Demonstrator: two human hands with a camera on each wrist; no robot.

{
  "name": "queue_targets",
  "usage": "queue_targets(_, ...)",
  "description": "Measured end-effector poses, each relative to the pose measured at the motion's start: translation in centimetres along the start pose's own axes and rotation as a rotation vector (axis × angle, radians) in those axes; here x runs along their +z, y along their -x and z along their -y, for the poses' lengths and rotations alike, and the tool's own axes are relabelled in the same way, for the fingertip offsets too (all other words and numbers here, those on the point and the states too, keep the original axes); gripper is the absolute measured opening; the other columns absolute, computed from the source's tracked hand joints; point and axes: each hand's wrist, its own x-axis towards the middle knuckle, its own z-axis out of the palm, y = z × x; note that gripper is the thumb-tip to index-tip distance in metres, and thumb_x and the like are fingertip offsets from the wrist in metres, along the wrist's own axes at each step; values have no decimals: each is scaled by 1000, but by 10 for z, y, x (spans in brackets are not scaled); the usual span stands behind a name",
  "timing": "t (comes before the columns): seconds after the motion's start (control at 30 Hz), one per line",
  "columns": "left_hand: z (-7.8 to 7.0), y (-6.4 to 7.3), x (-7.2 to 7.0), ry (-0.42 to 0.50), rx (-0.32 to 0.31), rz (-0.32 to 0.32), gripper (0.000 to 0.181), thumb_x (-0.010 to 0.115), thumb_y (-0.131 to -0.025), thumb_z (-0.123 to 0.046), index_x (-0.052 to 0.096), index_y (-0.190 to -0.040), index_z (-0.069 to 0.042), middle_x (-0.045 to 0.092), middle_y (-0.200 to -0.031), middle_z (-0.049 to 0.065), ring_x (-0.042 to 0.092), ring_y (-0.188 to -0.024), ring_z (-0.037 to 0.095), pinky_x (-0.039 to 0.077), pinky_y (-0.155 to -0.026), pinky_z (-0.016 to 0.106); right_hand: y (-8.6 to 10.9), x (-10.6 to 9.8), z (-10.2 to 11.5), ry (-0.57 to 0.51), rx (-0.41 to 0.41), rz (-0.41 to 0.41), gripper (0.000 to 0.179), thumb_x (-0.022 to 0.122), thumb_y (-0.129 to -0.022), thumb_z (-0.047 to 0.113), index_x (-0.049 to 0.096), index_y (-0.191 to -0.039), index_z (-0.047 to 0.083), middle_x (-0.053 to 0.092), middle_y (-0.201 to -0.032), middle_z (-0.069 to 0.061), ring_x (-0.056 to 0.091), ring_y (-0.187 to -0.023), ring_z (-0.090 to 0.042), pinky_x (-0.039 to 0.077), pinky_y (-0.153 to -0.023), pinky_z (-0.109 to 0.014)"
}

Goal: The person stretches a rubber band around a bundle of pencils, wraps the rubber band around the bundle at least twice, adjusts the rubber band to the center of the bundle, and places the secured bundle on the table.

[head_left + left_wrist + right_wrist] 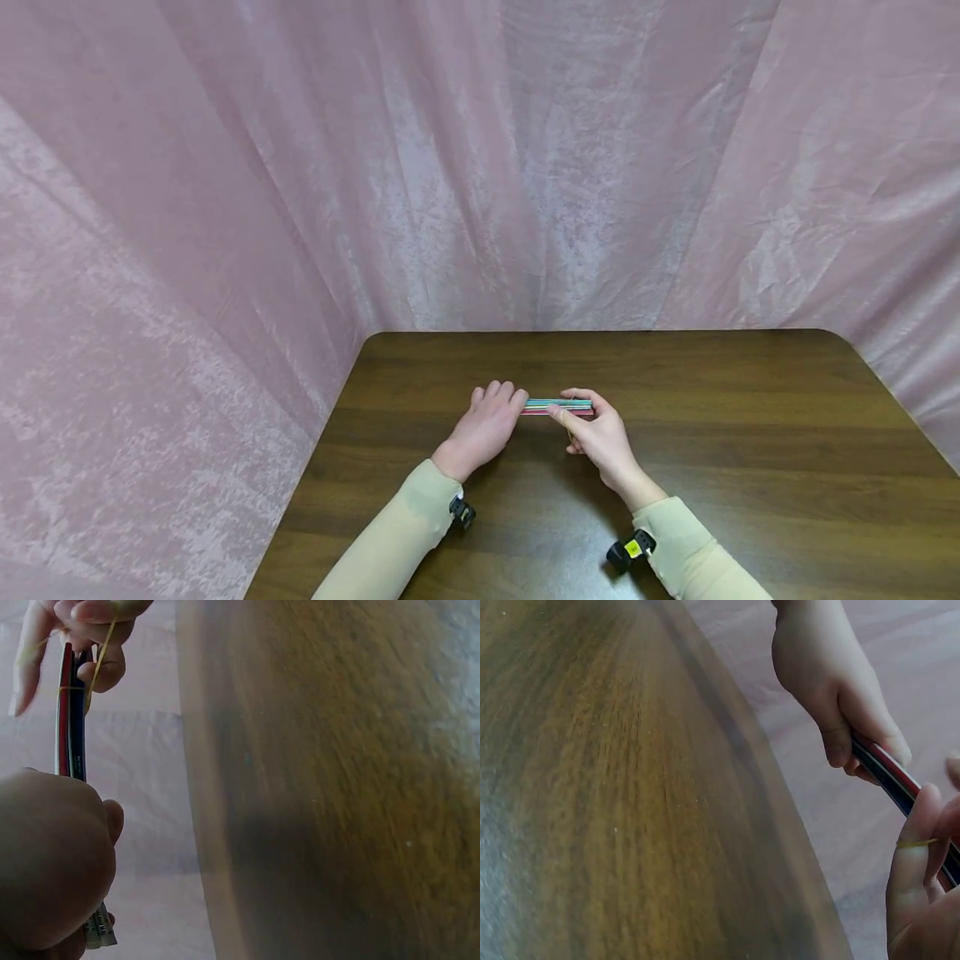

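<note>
A bundle of thin, pencil-like sticks [537,407], striped teal, white and red, is held level above the table between the two hands. My left hand [489,421] grips its left part, and the silvery ends [100,930] stick out below that hand in the left wrist view. At the other end, my right hand [604,440] has its thumb against the sticks. A thin yellow rubber band [102,656] crosses the bundle and stretches out to the right hand's fingers, which it loops over. Part of the band is hidden by the fingers.
A brown wooden table [750,433] with rounded far corners lies under the hands. Pink curtains [465,167] hang behind it and along the left. Each sleeve carries a small black wrist camera [630,550].
</note>
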Motion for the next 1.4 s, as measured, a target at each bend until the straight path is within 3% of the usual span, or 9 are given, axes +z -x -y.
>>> queue_targets(0.23, -1, -3, -8, 32, 48, 30, 10, 60, -109, -11, 56, -117, -15, 54, -104, -1, 47, -94, 20, 34, -79, 36, -6, -7, 2, 152, -3, 40, 71, 95, -83, 22, 57, -141, 7, 66, -100, -9, 60, -62, -18, 58, -58, -32)
queue_targets(0.37, 1, -1, -7, 31, 54, 42, 12, 59, -108, -10, 56, -118, -15, 55, -104, 0, 48, -95, 21, 35, -78, 36, -7, -10, 0, 162, -2, 71, 71, 97, -81, 20, 54, -135, 4, 68, -103, -12, 68, -75, -21, 61, -64, -35)
queue_targets(0.6, 0, 4, -8, 155, 73, 55, 33, 71, -97, 4, 55, -119, -14, 56, -105, -2, 48, -93, 19, 32, -76, 32, -8, -9, -6, 9, -56, 189, 58, 88, -86, 2, 39, -117, 1, 69, -89, -8, 65, -68, -13, 56, -65, -26)
queue_targets(0.77, -2, 3, -14, 273, 112, 44, 46, 73, -87, 12, 52, -118, -14, 54, -101, -4, 46, -90, 17, 31, -74, 29, -4, -7, -10, -105, -93, 250, 46, 77, -93, -4, 40, -119, -5, 67, -84, -2, 62, -65, -10, 58, -69, -28)
queue_targets(1.0, 7, 6, -14, 187, -2, 68, 54, 83, -84, 8, 55, -126, -13, 58, -109, 0, 48, -96, 20, 33, -80, 34, 3, -3, -14, 64, -73, 245, 27, 58, -109, 8, 63, -122, -14, 74, -104, -22, 60, -73, -13, 59, -77, -29)
queue_targets(1.13, 7, 8, -11, 159, -60, 87, 53, 85, -85, 4, 55, -126, -11, 59, -107, 2, 50, -96, 22, 33, -78, 35, 12, 5, -14, 327, -249, 242, 18, 56, -107, 8, 71, -100, 2, 75, -88, -5, 59, -71, -11, 52, -70, -26)
queue_targets(1.27, 2, 7, -8, 166, -111, 109, 44, 83, -88, 2, 54, -119, -9, 58, -102, 5, 52, -93, 26, 33, -74, 37, 22, 16, -9, 566, -523, 227, 20, 66, -98, 7, 65, -84, 20, 52, -69, 16, 47, -62, -2, 40, -58, -24)
queue_targets(1.33, 0, 7, -6, 189, -151, 128, 42, 83, -89, 1, 53, -117, -9, 58, -102, 7, 53, -94, 28, 35, -75, 39, 24, 19, -7, 591, -596, 241, 24, 67, -96, 4, 63, -82, 23, 49, -69, 19, 45, -61, -1, 39, -57, -24)
queue_targets(1.4, -1, 8, -4, 219, -198, 155, 41, 81, -90, 1, 52, -117, -8, 59, -102, 8, 53, -95, 30, 36, -76, 41, 26, 19, -6, 558, -597, 279, 25, 63, -97, 1, 64, -83, 22, 51, -69, 18, 49, -61, -4, 41, -58, -25)
